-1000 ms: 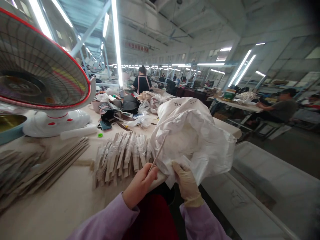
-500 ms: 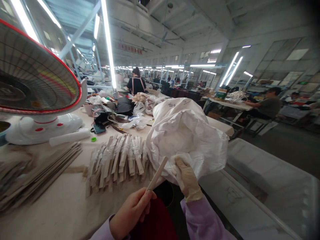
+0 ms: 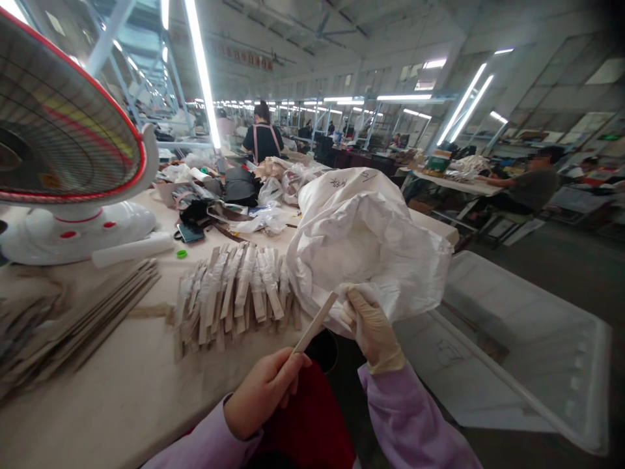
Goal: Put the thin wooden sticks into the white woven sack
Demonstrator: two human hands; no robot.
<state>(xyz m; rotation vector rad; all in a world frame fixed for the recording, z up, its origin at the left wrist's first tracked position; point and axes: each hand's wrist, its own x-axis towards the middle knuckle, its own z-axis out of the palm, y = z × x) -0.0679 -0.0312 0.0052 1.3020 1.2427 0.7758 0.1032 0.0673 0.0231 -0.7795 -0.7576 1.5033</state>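
My left hand (image 3: 268,387) is bare and closed round the lower end of a flat beige strip (image 3: 315,324), which points up and to the right. My right hand (image 3: 375,332) wears a cream glove. Its fingers pinch a tuft of white fluffy stuffing (image 3: 346,301) close beside the strip's upper tip; whether the two touch I cannot tell. Behind that hand a big white sack (image 3: 317,234) lies with its mouth facing me, and more white stuffing (image 3: 351,251) shows inside. Left of the sack, a row of beige strips with white wrapping (image 3: 239,293) rests on the table (image 3: 146,384).
A fan (image 3: 68,137) stands at the left, above a stack of long beige strips (image 3: 97,319). Bags and a phone (image 3: 189,233) clutter the table's back. A large translucent bin (image 3: 517,384) is low on the right. Other people (image 3: 262,138) sit or stand farther off.
My view has shifted slightly, so the scene sits higher in the picture. Both hands keep their holds, with the gloved fingers still near the strip's tip.
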